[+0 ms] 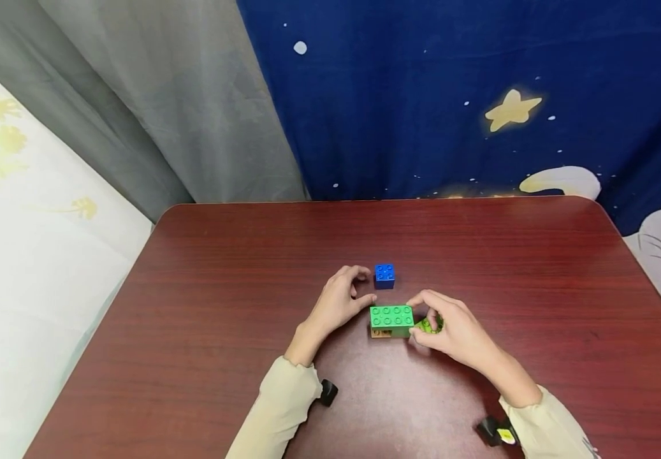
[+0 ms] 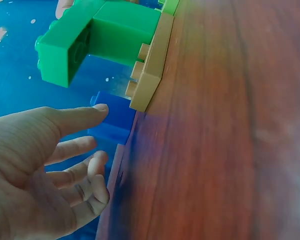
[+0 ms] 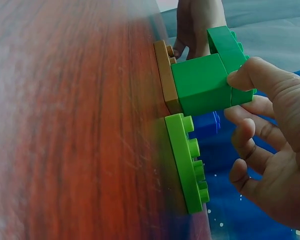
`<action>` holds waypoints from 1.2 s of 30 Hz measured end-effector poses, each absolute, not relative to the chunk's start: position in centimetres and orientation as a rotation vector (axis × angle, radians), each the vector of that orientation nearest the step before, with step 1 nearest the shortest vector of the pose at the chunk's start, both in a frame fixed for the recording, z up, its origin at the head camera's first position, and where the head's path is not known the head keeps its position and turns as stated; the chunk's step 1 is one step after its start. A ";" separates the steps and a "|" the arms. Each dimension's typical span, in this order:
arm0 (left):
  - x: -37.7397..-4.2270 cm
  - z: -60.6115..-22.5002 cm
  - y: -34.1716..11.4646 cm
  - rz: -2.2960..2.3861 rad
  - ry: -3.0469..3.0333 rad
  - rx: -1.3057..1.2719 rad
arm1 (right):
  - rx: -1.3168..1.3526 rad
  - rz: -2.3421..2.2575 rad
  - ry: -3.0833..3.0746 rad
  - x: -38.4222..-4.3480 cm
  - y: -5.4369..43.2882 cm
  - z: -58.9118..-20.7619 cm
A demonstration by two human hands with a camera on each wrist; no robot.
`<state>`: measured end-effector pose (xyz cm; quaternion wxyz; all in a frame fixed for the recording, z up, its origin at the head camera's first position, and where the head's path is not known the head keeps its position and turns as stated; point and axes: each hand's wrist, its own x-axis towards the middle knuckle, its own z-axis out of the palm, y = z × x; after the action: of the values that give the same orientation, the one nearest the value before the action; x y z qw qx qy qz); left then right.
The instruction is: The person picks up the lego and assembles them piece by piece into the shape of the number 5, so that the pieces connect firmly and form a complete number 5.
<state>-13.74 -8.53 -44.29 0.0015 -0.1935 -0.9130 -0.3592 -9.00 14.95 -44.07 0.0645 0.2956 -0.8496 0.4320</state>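
A small stack stands on the table: a tan flat brick [image 2: 152,70] at the bottom, a green block [image 3: 200,82] on one end of it, and a long green brick [image 1: 392,316] across the top, overhanging the tan studs. My right hand [image 1: 450,326] pinches the stack's right end, thumb at the seam between the two green pieces. Beside the stack, under the right hand, lies a lime-green flat brick [image 3: 182,162]. My left hand [image 1: 337,301] is at the stack's left, fingers loosely curved around nothing. Behind the stack sits a blue brick [image 1: 384,276], near the left fingertips.
The reddish-brown wooden table [image 1: 238,287] has rounded far corners. A blue curtain [image 1: 410,95] with stars hangs behind its far edge, with a grey curtain [image 1: 192,95] to the left. Black wrist devices [image 1: 327,393] show by the sleeves.
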 end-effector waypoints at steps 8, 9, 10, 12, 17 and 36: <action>-15.1 -44.5 -7.6 -1.142 -2.899 -0.622 | 0.841 1.290 -2.594 -8.9 14.7 -44.1; -15.2 -44.5 -7.5 -1.141 -2.903 -0.628 | 0.835 1.287 -2.593 -8.8 14.6 -44.1; -15.3 -44.5 -7.3 -1.142 -2.906 -0.632 | 0.827 1.284 -2.594 -8.8 14.6 -44.1; -15.5 -44.6 -7.2 -1.141 -2.910 -0.637 | 0.815 1.276 -2.590 -8.8 14.5 -44.1; -15.9 -44.7 -7.0 -1.135 -2.930 -0.620 | 0.780 1.261 -2.580 -8.7 14.4 -44.1; -16.6 -44.2 -7.2 -1.165 -2.931 -0.646 | 0.779 1.256 -2.550 -8.8 14.3 -44.5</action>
<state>-16.62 -7.25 -44.22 -0.0388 -0.2004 -0.9097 -0.3616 -8.83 14.26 -44.50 0.0972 0.2631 -0.8611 0.4241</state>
